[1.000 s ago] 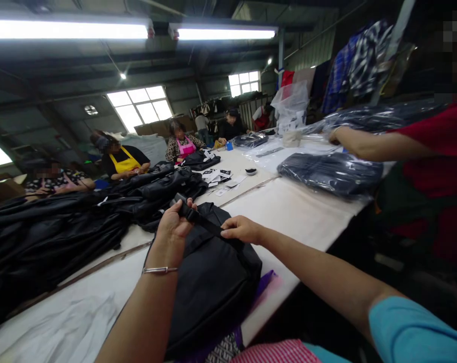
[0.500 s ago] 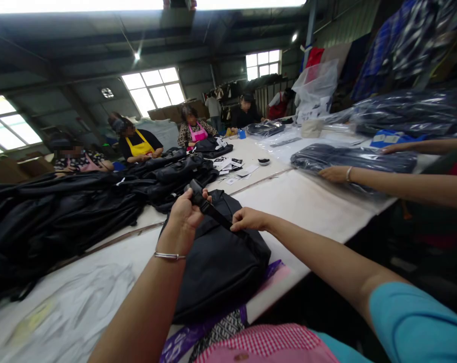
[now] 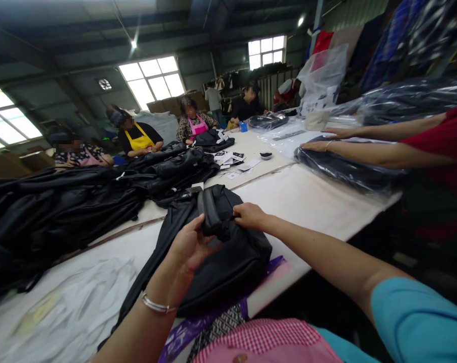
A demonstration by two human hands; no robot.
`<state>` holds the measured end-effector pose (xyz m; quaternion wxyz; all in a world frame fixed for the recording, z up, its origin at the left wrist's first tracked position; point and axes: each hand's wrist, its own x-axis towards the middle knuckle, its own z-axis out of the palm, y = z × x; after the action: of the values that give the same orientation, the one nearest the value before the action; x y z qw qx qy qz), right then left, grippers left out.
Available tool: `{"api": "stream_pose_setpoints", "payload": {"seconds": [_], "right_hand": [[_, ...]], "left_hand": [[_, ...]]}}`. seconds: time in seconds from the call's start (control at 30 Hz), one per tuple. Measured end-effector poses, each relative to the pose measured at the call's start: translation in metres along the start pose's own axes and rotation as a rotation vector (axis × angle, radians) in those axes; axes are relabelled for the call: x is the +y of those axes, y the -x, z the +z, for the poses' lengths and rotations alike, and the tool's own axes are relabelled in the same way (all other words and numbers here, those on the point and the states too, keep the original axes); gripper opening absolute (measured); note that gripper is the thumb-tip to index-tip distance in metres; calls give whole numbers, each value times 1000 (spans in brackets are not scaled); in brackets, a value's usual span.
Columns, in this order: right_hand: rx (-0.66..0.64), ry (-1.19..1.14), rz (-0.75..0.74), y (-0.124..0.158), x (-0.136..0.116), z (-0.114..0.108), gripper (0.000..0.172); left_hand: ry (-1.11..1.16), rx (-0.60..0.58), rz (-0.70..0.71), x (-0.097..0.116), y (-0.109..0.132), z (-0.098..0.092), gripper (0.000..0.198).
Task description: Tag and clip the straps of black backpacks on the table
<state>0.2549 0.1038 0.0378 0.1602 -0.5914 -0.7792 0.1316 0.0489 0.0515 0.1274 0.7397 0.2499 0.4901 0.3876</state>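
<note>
A black bag, seemingly a backpack, lies on the table in front of me. One of its wide black shoulder straps is folded over near the top. My left hand is beside this strap, thumb at its edge and the other fingers spread, somewhat blurred. My right hand is closed in a pinch on a dark strap part at the bag's right side; the fingers cover most of what they grip. A second strap stretches from the bag under my left forearm. A white tag shows at the bag's top.
Black bags are heaped on the left. White plastic bags lie near left. Paper tags and a small dish sit mid-table. At right, a co-worker's hands press a plastic-wrapped dark bundle. Several people sit across the table.
My left hand has come off the strap end with the buckle and moved down, its fingers spreading. The strap now lies folded on the bag. The co-worker's hands have shifted on the wrapped bundle.
</note>
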Motion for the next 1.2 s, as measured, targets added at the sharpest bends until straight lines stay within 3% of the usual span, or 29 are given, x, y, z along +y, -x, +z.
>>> {"api": "stream_pose_setpoints", "payload": {"seconds": [0.17,0.33,0.63,0.77,1.03,1.1,1.2], "right_hand": [[-11,99,-39,3,-7,6,18],[-19,249,-150,5,-16,7,20],[-5,358,-228,2,-24,2,21],[-22,365,-224,-2,-26,-1,21],[-66,223,-125,0,-9,0,19],[-71,166,-192,4,-6,-4,21],[-59,74,-448,10,-11,-14,37]], "left_hand": [[95,-31,-235,-50,17,-19,22],[196,1,-274,-74,22,-22,20],[261,85,-129,-84,14,-14,11],[297,54,-22,-87,10,-9,21],[273,77,-24,-70,11,-20,22],[288,65,-43,-65,12,-24,21],[307,35,-41,-60,13,-28,24]]}}
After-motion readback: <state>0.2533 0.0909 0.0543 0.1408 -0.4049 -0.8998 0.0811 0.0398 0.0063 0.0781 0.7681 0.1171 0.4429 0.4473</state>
